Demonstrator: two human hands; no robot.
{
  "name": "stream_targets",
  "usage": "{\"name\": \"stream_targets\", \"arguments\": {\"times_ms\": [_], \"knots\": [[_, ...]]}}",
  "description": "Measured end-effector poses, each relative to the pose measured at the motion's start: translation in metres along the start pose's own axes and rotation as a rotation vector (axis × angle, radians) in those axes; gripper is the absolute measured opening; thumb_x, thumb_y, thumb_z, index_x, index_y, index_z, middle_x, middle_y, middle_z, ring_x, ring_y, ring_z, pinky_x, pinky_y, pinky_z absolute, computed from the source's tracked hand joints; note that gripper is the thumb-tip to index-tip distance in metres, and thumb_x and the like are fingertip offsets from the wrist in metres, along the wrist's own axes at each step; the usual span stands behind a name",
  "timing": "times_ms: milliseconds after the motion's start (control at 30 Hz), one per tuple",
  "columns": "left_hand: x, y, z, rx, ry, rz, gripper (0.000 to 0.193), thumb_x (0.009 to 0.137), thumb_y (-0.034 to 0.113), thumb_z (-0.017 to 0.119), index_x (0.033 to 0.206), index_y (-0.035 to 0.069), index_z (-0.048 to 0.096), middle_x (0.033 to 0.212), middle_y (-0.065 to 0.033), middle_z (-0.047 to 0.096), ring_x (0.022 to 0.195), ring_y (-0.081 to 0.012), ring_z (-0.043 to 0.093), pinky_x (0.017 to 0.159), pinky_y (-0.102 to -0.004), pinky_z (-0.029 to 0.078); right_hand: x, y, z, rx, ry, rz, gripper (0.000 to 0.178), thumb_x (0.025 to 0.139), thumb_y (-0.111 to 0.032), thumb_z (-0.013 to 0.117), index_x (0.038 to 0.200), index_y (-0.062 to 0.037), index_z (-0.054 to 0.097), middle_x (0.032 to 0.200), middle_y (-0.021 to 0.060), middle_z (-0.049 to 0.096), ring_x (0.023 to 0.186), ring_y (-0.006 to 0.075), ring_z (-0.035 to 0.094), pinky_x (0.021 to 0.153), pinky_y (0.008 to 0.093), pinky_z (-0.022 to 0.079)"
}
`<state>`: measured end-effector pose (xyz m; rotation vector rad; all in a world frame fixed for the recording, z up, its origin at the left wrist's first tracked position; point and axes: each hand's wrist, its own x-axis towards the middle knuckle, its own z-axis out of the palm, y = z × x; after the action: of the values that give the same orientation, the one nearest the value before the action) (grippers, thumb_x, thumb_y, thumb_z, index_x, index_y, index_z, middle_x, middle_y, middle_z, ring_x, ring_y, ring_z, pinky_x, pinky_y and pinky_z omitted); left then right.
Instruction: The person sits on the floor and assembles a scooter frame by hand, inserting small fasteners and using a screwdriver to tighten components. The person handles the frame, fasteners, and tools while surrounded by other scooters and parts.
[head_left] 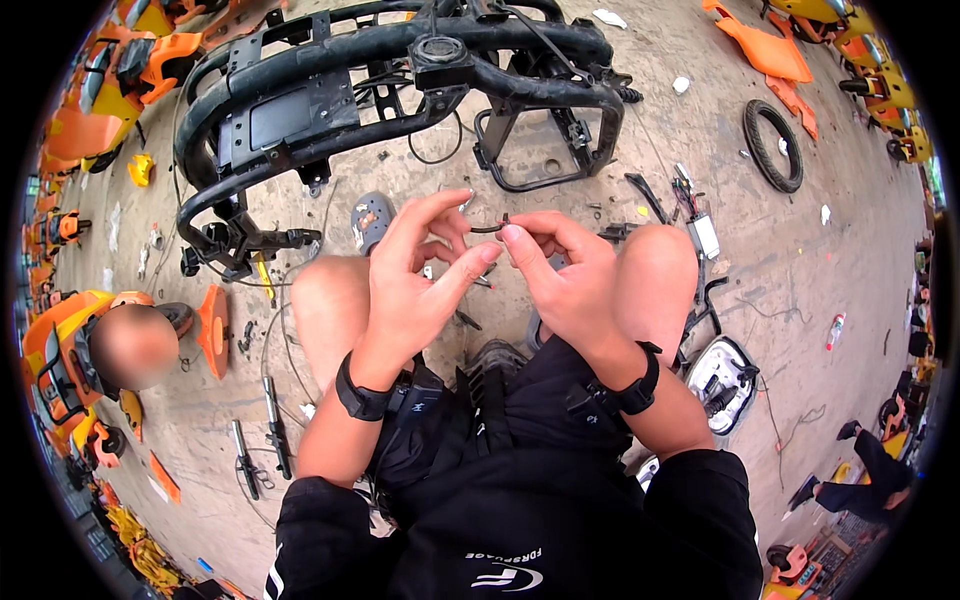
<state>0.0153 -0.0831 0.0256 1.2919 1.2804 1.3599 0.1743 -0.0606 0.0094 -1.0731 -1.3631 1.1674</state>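
Observation:
Between thumb and forefinger, my right hand (565,270) pinches a small dark piece, thin and slightly curved like a short bit of wire or tube (487,230). Its free end points left, toward my left hand (415,270). The fingers of that hand are curved and spread, with the thumb apart from the forefinger. Whether its fingertips touch the thin piece, I cannot tell. Both hands are raised between my bent knees. Just beyond them stands a black tubular vehicle frame (345,55) with brackets and hanging cables.
A grey clog (372,222) is beside my left knee. Shock absorbers (274,425) lie on the left. Rightward are a white-rimmed lamp-like housing (722,385), a white box with wires (704,236) and a tyre (773,146). Orange panels (765,50) lie farther off. People are at both sides.

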Motion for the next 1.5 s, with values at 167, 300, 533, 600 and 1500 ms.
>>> {"name": "stream_targets", "arguments": {"times_ms": [167, 300, 533, 600, 1500], "knots": [[0.008, -0.001, -0.008, 0.113, -0.129, 0.107, 0.017, 0.088, 0.002, 0.067, 0.105, -0.003, 0.066, 0.096, -0.0079, 0.064, 0.077, -0.0109, 0.062, 0.065, -0.0221, 0.050, -0.002, 0.000, 0.001, -0.040, -0.034, -0.093, 0.010, 0.087, -0.003, 0.069, 0.096, 0.0005, 0.070, 0.082, 0.0073, 0.068, 0.066, 0.0092, 0.062, 0.056, 0.0226, 0.047], [0.003, 0.000, -0.009, -0.133, -0.087, -0.130, 0.013, 0.093, 0.008, 0.063, 0.102, -0.003, 0.063, 0.088, -0.0060, 0.064, 0.075, -0.0092, 0.061, 0.063, -0.0229, 0.051, 0.003, 0.001, 0.003, 0.001, -0.106, -0.164, 0.009, 0.087, -0.002, 0.068, 0.096, -0.0003, 0.070, 0.086, 0.0058, 0.068, 0.072, 0.0091, 0.063, 0.059, 0.0222, 0.048], [0.004, -0.002, -0.003, -0.231, -0.174, -0.212, 0.011, 0.096, 0.010, 0.057, 0.093, 0.000, 0.054, 0.076, -0.0038, 0.059, 0.066, -0.0094, 0.059, 0.056, -0.0245, 0.051, 0.002, 0.006, 0.005, 0.508, -0.149, 0.210, 0.019, 0.090, -0.010, 0.069, 0.107, -0.0020, 0.064, 0.093, 0.0048, 0.068, 0.075, 0.0086, 0.061, 0.060, 0.0213, 0.048], [0.005, -0.001, -0.006, -0.271, -0.246, -0.259, 0.013, 0.097, 0.011, 0.055, 0.091, 0.000, 0.053, 0.074, -0.0040, 0.058, 0.064, -0.0103, 0.059, 0.056, -0.0247, 0.050, 0.004, 0.010, 0.004, 0.600, -0.161, 0.265, 0.023, 0.091, -0.011, 0.068, 0.111, -0.0024, 0.062, 0.095, 0.0055, 0.068, 0.074, 0.0083, 0.060, 0.059, 0.0213, 0.048], [0.006, -0.001, -0.012, -0.834, -0.306, -0.564, 0.026, 0.096, 0.018, 0.055, 0.076, 0.002, 0.051, 0.058, 0.0003, 0.039, 0.048, -0.0103, 0.040, 0.042, -0.0237, 0.029, 0.015, -0.004, 0.001, 0.752, -0.336, 0.292, 0.032, 0.098, -0.008, 0.056, 0.124, -0.0058, 0.039, 0.073, 0.0060, 0.057, 0.062, 0.0121, 0.053, 0.059, 0.0252, 0.045]]}}
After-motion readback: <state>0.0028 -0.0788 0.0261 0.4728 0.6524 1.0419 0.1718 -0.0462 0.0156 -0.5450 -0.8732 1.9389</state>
